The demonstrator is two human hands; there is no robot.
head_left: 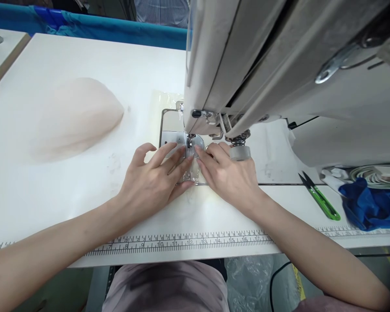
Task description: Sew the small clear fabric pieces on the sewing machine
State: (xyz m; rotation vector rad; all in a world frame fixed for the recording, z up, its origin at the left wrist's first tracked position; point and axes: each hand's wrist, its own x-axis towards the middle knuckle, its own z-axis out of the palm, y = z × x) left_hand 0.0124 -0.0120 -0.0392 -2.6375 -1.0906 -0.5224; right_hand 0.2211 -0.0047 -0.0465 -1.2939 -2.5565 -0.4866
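Observation:
My left hand (156,175) lies palm down on the sewing machine's bed, fingers stretched toward the metal needle plate (173,138). Just left of the presser foot (190,139), its fingertips press on the plate. From the other side, my right hand (229,173) reaches in with extended fingers, their tips close to the foot's right front. A clear, shiny film (191,173) shows between the hands. Whether any thin cloth lies under the fingers cannot be made out. Above them is the sewing machine head (208,86).
A pale pink cup-shaped piece (84,115) rests on the white table (68,195) at left. Green-handled thread snips (323,200) and a crumpled blue cloth (370,203) lie at right. Along the front edge runs a printed ruler (162,245). A blue fabric-lined trough (117,30) borders the back.

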